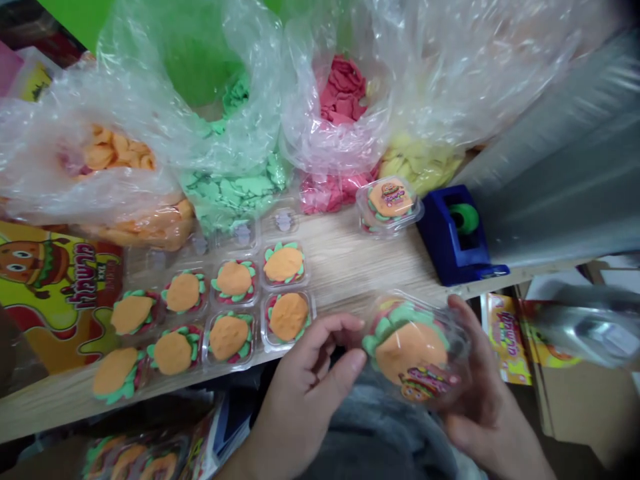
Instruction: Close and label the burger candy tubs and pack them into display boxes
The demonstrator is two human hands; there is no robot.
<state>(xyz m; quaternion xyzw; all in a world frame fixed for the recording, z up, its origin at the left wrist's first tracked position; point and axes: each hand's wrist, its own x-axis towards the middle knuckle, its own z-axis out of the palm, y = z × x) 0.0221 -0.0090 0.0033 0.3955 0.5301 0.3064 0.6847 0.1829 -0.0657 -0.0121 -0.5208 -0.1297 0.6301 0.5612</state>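
Observation:
In front of my body is a clear plastic box (415, 353) with a burger-shaped stack of orange, green and red pieces inside and a printed burger sticker on it. My right hand (480, 393) grips its right side, fingers behind and thumb below. At its left edge, my left hand (320, 380) has curled fingers and thumb closed on the rim. A similar stickered box (390, 203) stands on the table behind. To the left sits a clear tray of joined boxes (260, 300), several holding burger-shaped stacks with orange tops; the back cups show small grey-white discs.
Plastic bags hold orange pieces (117, 150), green pieces (240, 190), red pieces (343, 90) and yellow pieces (420, 160). A blue tape dispenser (455, 233) stands at the right edge of the wooden table (335, 267). A printed yellow box (60, 287) lies left; more filled boxes (135, 460) are below.

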